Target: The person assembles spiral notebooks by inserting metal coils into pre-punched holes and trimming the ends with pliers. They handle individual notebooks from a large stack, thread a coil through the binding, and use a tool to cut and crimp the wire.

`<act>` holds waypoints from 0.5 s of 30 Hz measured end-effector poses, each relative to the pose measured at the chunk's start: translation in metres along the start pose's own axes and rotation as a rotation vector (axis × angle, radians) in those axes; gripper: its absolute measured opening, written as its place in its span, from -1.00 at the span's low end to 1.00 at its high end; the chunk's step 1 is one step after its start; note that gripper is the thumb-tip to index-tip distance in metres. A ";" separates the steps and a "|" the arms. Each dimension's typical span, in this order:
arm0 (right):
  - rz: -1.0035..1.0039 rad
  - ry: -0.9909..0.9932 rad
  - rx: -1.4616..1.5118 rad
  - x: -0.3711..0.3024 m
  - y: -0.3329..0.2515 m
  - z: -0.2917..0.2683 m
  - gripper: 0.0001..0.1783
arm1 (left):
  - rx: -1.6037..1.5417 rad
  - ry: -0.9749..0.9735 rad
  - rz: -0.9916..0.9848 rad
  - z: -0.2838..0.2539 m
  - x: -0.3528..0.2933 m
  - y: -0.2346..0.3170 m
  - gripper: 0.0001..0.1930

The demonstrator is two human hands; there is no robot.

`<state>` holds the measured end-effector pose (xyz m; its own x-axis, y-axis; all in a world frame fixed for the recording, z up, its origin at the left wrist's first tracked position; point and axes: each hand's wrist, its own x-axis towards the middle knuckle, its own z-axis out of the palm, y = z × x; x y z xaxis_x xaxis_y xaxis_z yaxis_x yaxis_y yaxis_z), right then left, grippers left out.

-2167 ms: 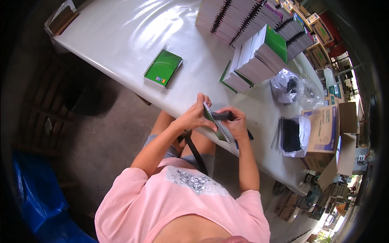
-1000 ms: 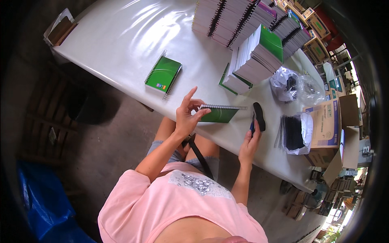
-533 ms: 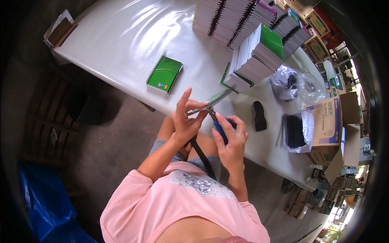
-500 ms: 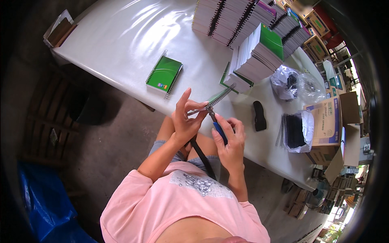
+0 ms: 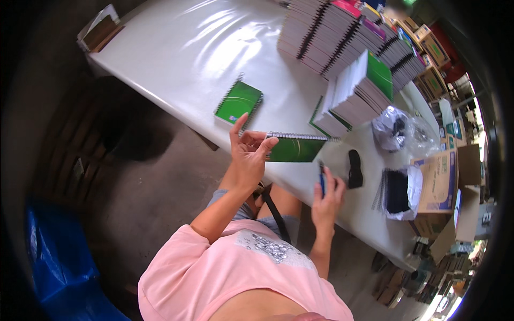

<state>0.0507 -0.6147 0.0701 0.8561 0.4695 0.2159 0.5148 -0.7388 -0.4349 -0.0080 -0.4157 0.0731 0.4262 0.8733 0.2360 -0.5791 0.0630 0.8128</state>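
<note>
My left hand (image 5: 249,160) pinches one end of a green spiral notebook (image 5: 294,150), held above the table edge with its wire coil along the far side. The coil's end sticks out past the right of the cover. My right hand (image 5: 327,202) is closed around blue-handled pliers (image 5: 322,182), apart from the notebook and to its lower right. Just beyond my left hand, another green spiral notebook (image 5: 239,102) lies on the white-covered table (image 5: 182,80), with coil ends jutting past its corners.
A pile of green-covered notebooks (image 5: 379,75) stands before tall stacks of spiral-bound books (image 5: 305,32). To the right are a black strap-like item (image 5: 354,168), a clear plastic bag (image 5: 393,125), black coils (image 5: 397,193) and an open cardboard box (image 5: 435,182). A blue tarp (image 5: 59,257) is at lower left.
The pliers have come away from the coil, and my right hand has moved right and down with them. My left hand has turned the notebook so its green cover shows. The view has shifted slightly.
</note>
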 end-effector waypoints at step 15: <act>-0.011 -0.212 1.296 0.139 -0.118 0.077 -0.40 | 0.128 0.094 0.078 -0.061 0.050 0.011 -0.73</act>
<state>0.1053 -0.4247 0.0845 0.7678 0.6263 0.1354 0.0036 0.2071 -0.9783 -0.0352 -0.3414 0.0613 0.3131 0.9148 0.2551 -0.5118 -0.0637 0.8567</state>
